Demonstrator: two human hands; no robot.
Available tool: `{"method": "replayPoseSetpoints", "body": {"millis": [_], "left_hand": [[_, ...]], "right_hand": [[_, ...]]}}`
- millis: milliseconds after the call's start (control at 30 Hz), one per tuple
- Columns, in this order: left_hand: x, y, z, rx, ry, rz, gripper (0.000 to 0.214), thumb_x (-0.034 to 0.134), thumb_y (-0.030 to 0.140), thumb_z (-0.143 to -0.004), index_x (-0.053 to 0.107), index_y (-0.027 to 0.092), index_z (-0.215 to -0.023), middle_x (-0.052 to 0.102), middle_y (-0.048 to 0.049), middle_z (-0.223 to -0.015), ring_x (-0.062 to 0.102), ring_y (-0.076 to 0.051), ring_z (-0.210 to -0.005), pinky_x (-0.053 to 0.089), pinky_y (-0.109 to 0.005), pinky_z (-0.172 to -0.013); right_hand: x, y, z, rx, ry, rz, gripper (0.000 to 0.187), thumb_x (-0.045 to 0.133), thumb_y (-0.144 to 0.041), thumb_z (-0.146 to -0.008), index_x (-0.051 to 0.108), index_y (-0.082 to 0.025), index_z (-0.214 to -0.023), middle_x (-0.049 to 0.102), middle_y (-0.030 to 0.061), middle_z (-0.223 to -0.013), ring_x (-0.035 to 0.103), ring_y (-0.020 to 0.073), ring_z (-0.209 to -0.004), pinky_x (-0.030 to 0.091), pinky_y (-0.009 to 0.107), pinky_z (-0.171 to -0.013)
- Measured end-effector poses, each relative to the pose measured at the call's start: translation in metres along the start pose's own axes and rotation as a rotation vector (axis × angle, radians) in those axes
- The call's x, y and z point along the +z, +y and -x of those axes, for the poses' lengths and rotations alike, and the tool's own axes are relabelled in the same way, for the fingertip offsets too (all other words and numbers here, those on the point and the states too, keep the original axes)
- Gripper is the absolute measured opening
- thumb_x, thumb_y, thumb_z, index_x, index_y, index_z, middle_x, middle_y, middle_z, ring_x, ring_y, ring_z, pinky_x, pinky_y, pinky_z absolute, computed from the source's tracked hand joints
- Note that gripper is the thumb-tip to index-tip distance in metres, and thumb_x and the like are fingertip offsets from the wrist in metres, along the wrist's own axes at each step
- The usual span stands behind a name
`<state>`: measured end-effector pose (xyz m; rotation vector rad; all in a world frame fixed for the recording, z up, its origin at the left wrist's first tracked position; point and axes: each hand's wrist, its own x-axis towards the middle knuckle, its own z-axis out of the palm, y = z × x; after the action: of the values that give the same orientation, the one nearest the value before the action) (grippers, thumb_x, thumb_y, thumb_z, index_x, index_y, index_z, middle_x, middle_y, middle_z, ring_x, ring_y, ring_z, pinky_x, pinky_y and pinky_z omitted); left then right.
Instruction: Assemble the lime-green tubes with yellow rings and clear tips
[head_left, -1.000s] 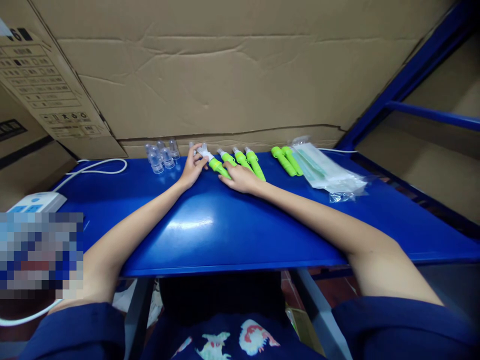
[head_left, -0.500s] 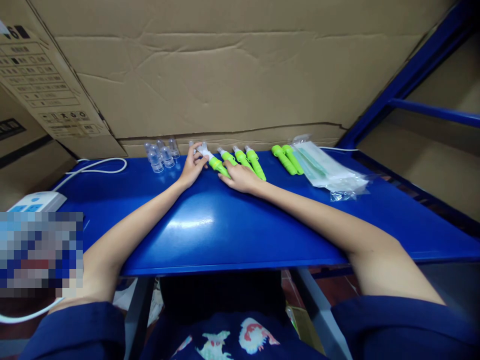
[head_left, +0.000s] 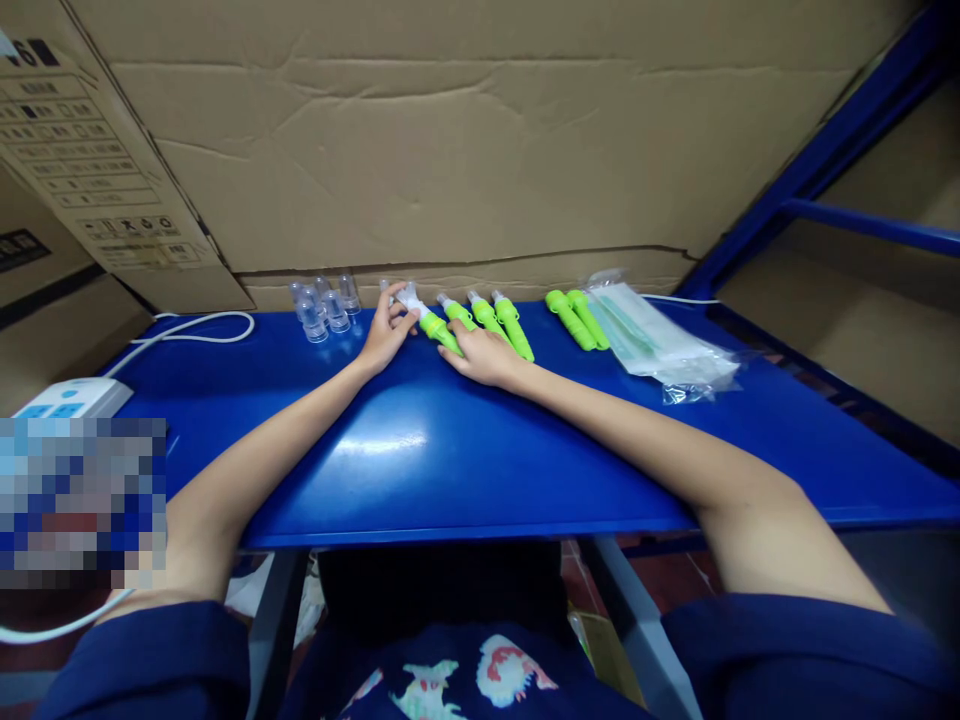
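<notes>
Several lime-green pen-like devices with white tips lie in a row at the far side of the blue table [head_left: 420, 450]. My left hand [head_left: 384, 338] reaches to the leftmost green device [head_left: 439, 333], with thumb and fingers pinched round its white cap [head_left: 410, 297]. My right hand [head_left: 486, 357] lies flat over the near end of that same device, fingers stretched out and touching it. Beside it lie three more green devices [head_left: 487, 318].
Small clear vials [head_left: 324, 305] stand in a cluster at the far left. Two green devices [head_left: 574, 318] and a clear plastic packet [head_left: 652, 340] lie at the far right. A white power strip [head_left: 67, 398] and its cable [head_left: 199, 330] sit on the left. Cardboard boxes [head_left: 450, 150] wall the back.
</notes>
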<state>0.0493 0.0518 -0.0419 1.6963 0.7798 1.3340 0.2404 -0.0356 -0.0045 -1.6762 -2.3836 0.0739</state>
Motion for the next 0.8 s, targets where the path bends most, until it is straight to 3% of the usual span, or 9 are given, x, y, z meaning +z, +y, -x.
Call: {"method": "replayPoseSetpoints", "body": {"millis": [800], "left_hand": [[-0.0021,0.0001,-0.0001,0.003,-0.021,0.017,0.067,0.076,0.058,-0.078,0.045,0.028,-0.130,0.066,-0.0010,-0.092,0.062,-0.010,-0.065,0.051,-0.024,-0.066]], "right_hand": [[0.0002,-0.0016,0.0007,0.002,0.003,0.013,0.050,0.037,-0.045,-0.100,0.047,-0.011,-0.135,0.070,0.0230,-0.114,0.068,0.0416,-0.106,0.050,0.054,-0.089]]}}
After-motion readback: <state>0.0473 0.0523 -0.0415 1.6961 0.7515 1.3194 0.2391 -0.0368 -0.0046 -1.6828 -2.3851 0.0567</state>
